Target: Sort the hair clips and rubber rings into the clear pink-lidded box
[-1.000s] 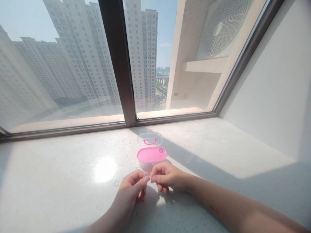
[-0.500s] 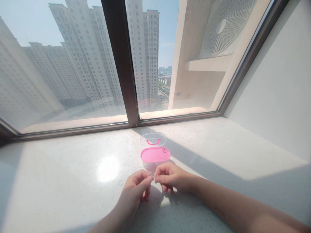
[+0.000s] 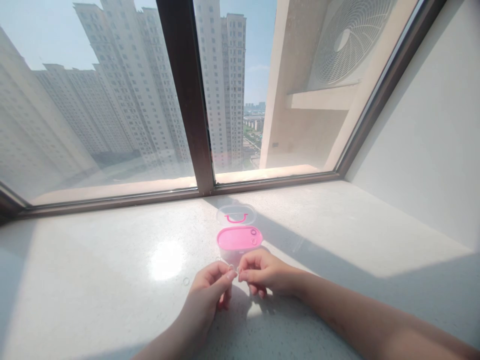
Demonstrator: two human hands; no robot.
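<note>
A: Starting from the left, what has changed?

B: Very little. Against the picture from a second ago, everything sits slightly further right, which looks like the wearer's head turning. On the pale sill (image 3: 93, 300), the loose ring (image 3: 186, 281) lies where it did, to the left of the hands.

A: And the left hand (image 3: 208, 287)?

B: Same grip: thumb and forefinger pinch a small pale ring (image 3: 231, 267), which stands up from the fingertips. A half-hidden ring (image 3: 218, 259) shows faintly just beyond the knuckles.

A: What's in the middle?

B: The pink-topped tub (image 3: 234, 240), just beyond the hands, with the clear lid (image 3: 236, 209) behind it. Near the tub's right end lie a dark ring (image 3: 253, 232) and a pale ring (image 3: 254, 241), as before.

A: Then the right hand (image 3: 268, 272)?

B: Also pinching, its fingertips almost meeting the left's. They seem to hold a tiny pale piece (image 3: 238, 270), too small to make out; I can't tell whether it touches the held ring.

A: So what does that mean for the work?

B: I'd judge that the close fingertip handling is simply continuing, with the other rings left alone.
</note>
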